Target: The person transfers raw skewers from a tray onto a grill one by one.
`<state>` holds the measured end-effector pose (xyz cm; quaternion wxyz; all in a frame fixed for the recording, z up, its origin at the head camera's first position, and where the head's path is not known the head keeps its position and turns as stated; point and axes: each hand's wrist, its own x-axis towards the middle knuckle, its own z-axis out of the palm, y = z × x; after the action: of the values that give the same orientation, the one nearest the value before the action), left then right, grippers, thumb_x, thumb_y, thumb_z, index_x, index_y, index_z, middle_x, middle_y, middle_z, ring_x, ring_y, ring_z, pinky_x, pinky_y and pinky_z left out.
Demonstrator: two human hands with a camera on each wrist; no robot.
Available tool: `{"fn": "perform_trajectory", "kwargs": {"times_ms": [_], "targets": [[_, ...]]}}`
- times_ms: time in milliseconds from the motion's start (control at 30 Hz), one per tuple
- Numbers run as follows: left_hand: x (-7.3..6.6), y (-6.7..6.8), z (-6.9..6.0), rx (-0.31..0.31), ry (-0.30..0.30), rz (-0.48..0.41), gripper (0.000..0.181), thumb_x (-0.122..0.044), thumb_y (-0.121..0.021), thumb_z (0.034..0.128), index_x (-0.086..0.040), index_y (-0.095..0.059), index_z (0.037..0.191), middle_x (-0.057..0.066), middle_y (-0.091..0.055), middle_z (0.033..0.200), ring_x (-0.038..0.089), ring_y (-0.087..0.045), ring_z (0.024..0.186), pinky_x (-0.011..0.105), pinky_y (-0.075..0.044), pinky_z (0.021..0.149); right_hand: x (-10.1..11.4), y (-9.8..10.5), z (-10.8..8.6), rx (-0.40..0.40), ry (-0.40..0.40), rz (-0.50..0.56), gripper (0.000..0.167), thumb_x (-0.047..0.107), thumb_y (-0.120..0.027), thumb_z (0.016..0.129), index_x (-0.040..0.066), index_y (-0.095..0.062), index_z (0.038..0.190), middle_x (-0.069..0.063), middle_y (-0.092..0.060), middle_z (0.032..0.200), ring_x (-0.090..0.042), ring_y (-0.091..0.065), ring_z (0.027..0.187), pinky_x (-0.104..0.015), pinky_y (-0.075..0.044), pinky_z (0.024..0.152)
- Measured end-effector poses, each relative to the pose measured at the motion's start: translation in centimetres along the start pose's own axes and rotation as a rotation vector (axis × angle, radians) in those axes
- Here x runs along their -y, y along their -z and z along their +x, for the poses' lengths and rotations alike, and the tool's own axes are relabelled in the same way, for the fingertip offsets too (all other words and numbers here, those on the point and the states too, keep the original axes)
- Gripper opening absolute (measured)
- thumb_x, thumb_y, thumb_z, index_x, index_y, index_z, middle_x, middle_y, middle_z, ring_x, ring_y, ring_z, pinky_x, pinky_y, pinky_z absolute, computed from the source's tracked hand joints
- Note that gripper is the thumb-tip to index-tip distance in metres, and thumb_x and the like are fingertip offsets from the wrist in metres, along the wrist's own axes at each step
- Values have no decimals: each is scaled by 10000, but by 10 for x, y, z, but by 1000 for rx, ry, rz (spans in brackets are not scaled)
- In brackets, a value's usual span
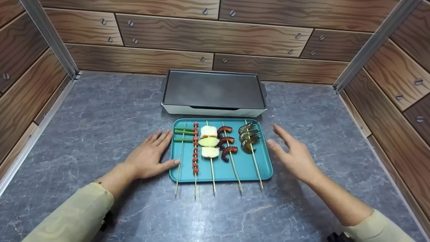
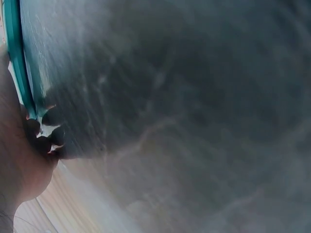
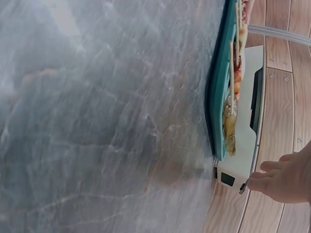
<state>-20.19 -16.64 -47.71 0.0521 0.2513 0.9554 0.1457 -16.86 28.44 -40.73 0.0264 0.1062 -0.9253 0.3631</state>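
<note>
In the head view a teal tray (image 1: 220,171) holds several skewers: green stalks (image 1: 183,131), small red pieces (image 1: 196,154), white blocks (image 1: 210,152) with a pale green slice (image 1: 208,142), red-brown curled pieces (image 1: 229,150), and shrimp (image 1: 249,135). My left hand (image 1: 146,157) lies flat at the tray's left edge, fingers extended, thumb over the rim near the first skewer. Just off the tray's right edge, my right hand (image 1: 295,156) is held with nothing in it, fingers extended; the right wrist view also shows this hand (image 3: 284,178) beside the tray (image 3: 217,97).
Behind the tray stands a white grill with a flat dark plate (image 1: 215,89). The grey marbled tabletop (image 1: 134,215) is bounded by wood-patterned walls (image 1: 215,37) at the back and sides, with metal posts at the corners.
</note>
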Motion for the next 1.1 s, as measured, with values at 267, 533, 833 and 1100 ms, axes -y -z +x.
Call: {"fn": "perform_trajectory", "kwargs": {"times_ms": [267, 533, 833, 1100], "targets": [[2, 1, 1, 6, -4, 6, 1073, -796, -435, 986, -47, -153, 1700, 177, -198, 1745, 410, -149, 1608, 558, -154, 1300, 8, 9, -8, -8, -145, 205, 640, 445, -512, 1120, -36, -500, 1542, -243, -604, 1476, -378, -592, 1358, -515, -508, 1110], [3, 3, 2, 13, -13, 13, 1074, -802, -425, 986, -51, -146, 1702, 175, -192, 1748, 410, -152, 1607, 567, -160, 1296, 13, 13, -17, 107, -342, 414, 721, 483, -495, 1119, -78, -425, 1567, -282, -599, 1460, -383, -614, 1330, -380, -583, 1019], [3, 1, 1, 14, -9, 24, 1076, -811, -411, 983, -55, -149, 1703, 175, -184, 1748, 410, -152, 1606, 564, -161, 1295, 12, 8, -27, 230, -468, 492, 727, 468, -545, 1103, -110, -448, 1533, -254, -663, 1377, -307, -693, 1210, -348, -605, 947], [3, 1, -1, 1, -14, 26, 1057, -794, -419, 992, -54, -162, 1702, 180, -214, 1741, 416, -179, 1599, 564, -176, 1293, 7, 2, -36, 284, -486, 555, 586, 344, -572, 1102, -156, -545, 1406, -210, -745, 1191, -258, -744, 1033, -367, -636, 849]]}}
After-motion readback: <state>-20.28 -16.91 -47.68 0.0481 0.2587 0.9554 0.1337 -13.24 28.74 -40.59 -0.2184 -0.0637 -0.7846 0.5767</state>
